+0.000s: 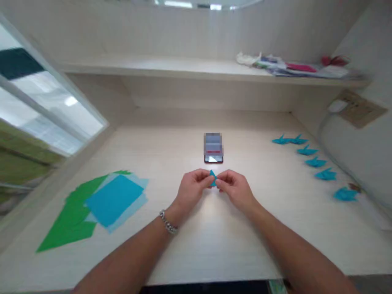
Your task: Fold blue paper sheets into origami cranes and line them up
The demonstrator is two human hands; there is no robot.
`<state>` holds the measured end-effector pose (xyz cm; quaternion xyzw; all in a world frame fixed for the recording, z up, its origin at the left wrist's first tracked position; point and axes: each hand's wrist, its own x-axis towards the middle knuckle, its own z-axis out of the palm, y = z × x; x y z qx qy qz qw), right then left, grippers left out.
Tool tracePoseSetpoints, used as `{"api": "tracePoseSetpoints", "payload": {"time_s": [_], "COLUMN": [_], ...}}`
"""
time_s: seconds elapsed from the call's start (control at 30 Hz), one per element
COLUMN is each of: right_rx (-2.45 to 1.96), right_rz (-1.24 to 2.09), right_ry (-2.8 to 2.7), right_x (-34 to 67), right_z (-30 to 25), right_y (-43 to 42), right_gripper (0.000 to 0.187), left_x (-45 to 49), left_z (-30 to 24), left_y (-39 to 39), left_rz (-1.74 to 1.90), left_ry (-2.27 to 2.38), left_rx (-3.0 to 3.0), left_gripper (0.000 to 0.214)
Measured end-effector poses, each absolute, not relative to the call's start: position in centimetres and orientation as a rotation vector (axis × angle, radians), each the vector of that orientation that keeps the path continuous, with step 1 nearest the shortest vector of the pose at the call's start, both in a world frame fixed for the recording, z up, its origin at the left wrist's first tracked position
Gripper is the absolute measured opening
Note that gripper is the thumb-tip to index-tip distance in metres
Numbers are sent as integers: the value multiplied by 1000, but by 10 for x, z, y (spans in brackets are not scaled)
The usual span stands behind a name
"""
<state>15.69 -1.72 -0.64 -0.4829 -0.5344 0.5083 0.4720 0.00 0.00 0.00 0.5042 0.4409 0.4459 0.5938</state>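
A small folded piece of blue paper is held between my two hands, just in front of the phone. My left hand pinches its left side between thumb and fingers. From the other side, my right hand pinches the right edge, its fingers curled. Part of the paper is hidden behind the fingertips, so its exact folded shape cannot be made out. Several blue folded paper cranes sit in a curved row at the right of the desk.
Blue paper sheets overlap green sheets at the left. A phone lies behind my hands. Papers rest on the shelf above. A cable runs from the wall socket along the right side.
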Motion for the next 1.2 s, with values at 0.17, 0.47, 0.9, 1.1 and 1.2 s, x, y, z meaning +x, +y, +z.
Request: {"api": "tracePoseSetpoints", "payload": {"time_s": [0.17, 0.47, 0.9, 1.1, 1.2], "right_rx": [-1099, -1156, -1190, -1181, -1170], "right_rz": [1346, 1143, 699, 721, 712], "right_ry": [-1220, -1278, -1483, -1517, -1539], "right_x": [159, 158, 157, 159, 160], "right_z": [-1, 0, 8, 10, 10], "right_y": [-17, -20, -27, -27, -26], "right_gripper": [19, 15, 11, 14, 15], "left_x": [1, 3, 1, -3, -4], "left_z": [1, 2, -2, -3, -3], "left_y": [-2, -4, -6, -4, -3], "left_rz": [1013, 969, 883, 834, 802], "left_ry": [893, 765, 757, 795, 812], "left_rx": [1022, 868, 949, 990, 999], "left_gripper": [18, 23, 22, 23, 24]}}
